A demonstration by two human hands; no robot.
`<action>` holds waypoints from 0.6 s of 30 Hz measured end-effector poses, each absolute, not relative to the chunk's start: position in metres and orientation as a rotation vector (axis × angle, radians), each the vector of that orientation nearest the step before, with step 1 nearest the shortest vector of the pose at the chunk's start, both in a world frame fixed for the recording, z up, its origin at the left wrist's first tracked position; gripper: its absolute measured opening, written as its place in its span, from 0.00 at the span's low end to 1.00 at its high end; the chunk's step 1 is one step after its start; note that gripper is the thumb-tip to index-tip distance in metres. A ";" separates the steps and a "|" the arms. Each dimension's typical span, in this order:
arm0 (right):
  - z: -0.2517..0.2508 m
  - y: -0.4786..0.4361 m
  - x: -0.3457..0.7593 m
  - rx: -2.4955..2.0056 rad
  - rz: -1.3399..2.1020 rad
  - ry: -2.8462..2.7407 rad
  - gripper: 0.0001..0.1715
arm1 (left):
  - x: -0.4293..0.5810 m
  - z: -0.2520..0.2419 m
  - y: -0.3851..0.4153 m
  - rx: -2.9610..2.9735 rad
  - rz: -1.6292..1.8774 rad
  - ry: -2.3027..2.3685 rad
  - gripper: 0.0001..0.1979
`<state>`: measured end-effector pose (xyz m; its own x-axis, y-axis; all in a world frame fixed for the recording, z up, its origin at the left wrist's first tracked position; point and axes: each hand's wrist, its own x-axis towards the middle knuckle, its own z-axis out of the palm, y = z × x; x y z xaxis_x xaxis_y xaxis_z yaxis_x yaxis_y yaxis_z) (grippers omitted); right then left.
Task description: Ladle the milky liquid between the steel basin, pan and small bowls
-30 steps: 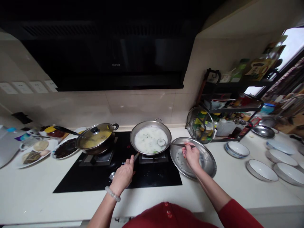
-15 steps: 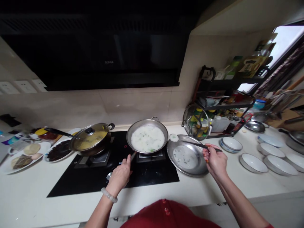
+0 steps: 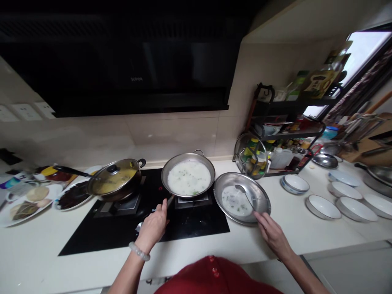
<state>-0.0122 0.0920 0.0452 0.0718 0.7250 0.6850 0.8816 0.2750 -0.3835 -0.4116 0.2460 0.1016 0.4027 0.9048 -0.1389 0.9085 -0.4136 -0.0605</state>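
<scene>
- Head view, center: a pan (image 3: 213, 171) of white soup (image 3: 189, 177) with green flecks, standing on the right burner of a black stove (image 3: 202, 222).
- Head view, lower center: left hand (image 3: 153, 225), wearing a pale bead bracelet (image 3: 139, 251), fingers curled about the pan's handle, forefinger extended along it.
- Head view, right of center: a metal bowl (image 3: 263, 196) on the white surface (image 3: 190, 255), just beside the pan and partly filled with similar white liquid.
- Head view, lower right: right hand (image 3: 273, 234), thumb and fingers pinching the handle of a ladle (image 3: 250, 200) at the bowl's near right rim; the ladle's head lies inside the bowl. Whether it touches the liquid cannot be told.
- Head view, left: a covered pot (image 3: 114, 179) on the left burner, with a plate of dark food (image 3: 73, 195) beside it.
- Head view, right: several white bowls (image 3: 323, 207); behind the metal bowl, a glass lid (image 3: 251, 155) upright before a black rack (image 3: 288, 104).
</scene>
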 end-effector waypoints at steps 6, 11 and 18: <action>0.102 0.128 -0.040 -1.429 0.117 -0.798 0.18 | -0.409 0.108 0.243 2.626 -0.242 1.684 0.32; 0.125 0.180 -0.080 -1.343 0.378 -0.832 0.20 | -0.409 0.107 0.243 2.620 -0.253 1.690 0.33; 0.085 0.237 -0.101 -1.411 0.252 -1.229 0.16 | -0.408 0.108 0.243 2.601 -0.250 1.694 0.33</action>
